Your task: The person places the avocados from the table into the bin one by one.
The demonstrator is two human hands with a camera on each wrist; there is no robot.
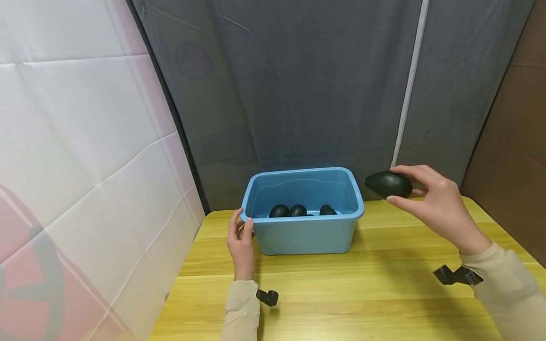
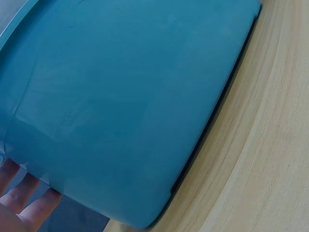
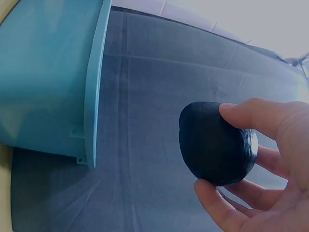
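Observation:
A blue plastic bin stands at the back middle of a yellow wooden table. Three black oval objects lie on its floor. My left hand rests against the bin's front left corner, thumb at the rim and fingers straight along the side wall. In the left wrist view its fingers show behind the bin wall. My right hand pinches another black oval object in the air just right of the bin's rim. The right wrist view shows that object between thumb and fingers, with the bin at the left.
A dark grey curtain hangs close behind the table. A white and pink cloth wall stands at the left and a brown panel at the right. Black wrist mounts sit at my sleeves.

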